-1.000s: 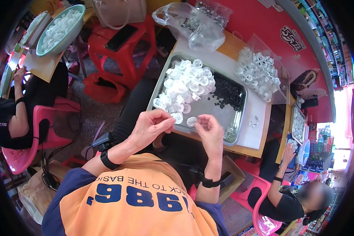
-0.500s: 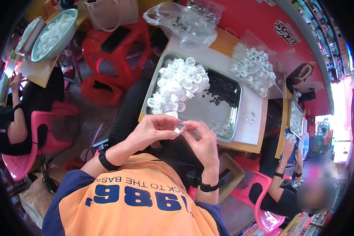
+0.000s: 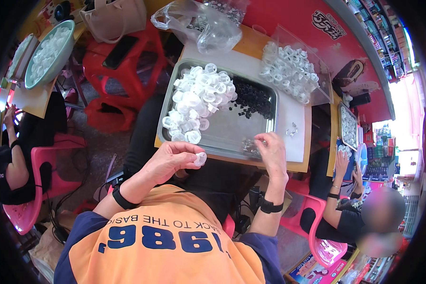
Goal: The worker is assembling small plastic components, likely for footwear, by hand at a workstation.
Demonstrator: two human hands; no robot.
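Observation:
A round white plastic piece (image 3: 200, 159) is pinched between the thumb and fingers of my left hand (image 3: 171, 161), in front of the tray's near edge. My right hand (image 3: 273, 155) is at the near right corner of the metal tray (image 3: 222, 128), its fingers bent together beside a small pile of shiny little parts (image 3: 250, 146). Whatever lies between those fingertips is too small to make out. In the tray, a heap of white plastic pieces (image 3: 199, 94) fills the left side. Small black parts (image 3: 253, 100) are spread at the far right.
A clear bag of white pieces (image 3: 291, 71) and a few loose bits (image 3: 292, 129) lie right of the tray. Behind it is a clear plastic bag (image 3: 217, 35). A red stool (image 3: 99, 57) holds a phone (image 3: 120, 52). Co-workers sit at both sides, the right one's hands (image 3: 341, 165) at a table.
My hands have come apart. The left has moved slightly left with the white piece, while the right has swung right to the shiny parts. The view has shifted a little.

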